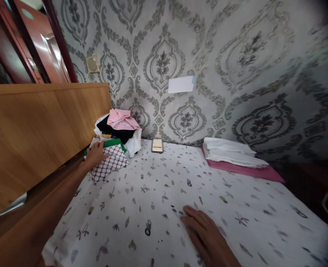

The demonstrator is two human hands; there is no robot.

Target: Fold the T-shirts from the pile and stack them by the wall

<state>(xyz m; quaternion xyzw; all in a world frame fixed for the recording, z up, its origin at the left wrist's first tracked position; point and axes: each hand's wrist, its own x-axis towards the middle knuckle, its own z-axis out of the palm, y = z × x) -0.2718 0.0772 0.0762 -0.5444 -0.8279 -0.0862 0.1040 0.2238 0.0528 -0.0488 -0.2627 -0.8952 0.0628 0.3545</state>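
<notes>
At the left of the patterned sheet, my left hand (96,155) rests with its fingers on a pile of cloth, between a green cloth (114,142) and a maroon-and-white dotted cloth (110,163). Whether the fingers pinch any fabric is unclear. Behind it are black cloth (116,132), white cloth (134,144) and, on top, a pink garment (121,119). My right hand (204,233) lies flat on the white printed sheet (153,207) near the front, fingers extended, holding nothing.
Folded white cloths (230,152) sit on a folded pink cloth (244,171) at the back right. A small framed item (157,145) is by the patterned wall. A wooden board (49,126) borders the left side.
</notes>
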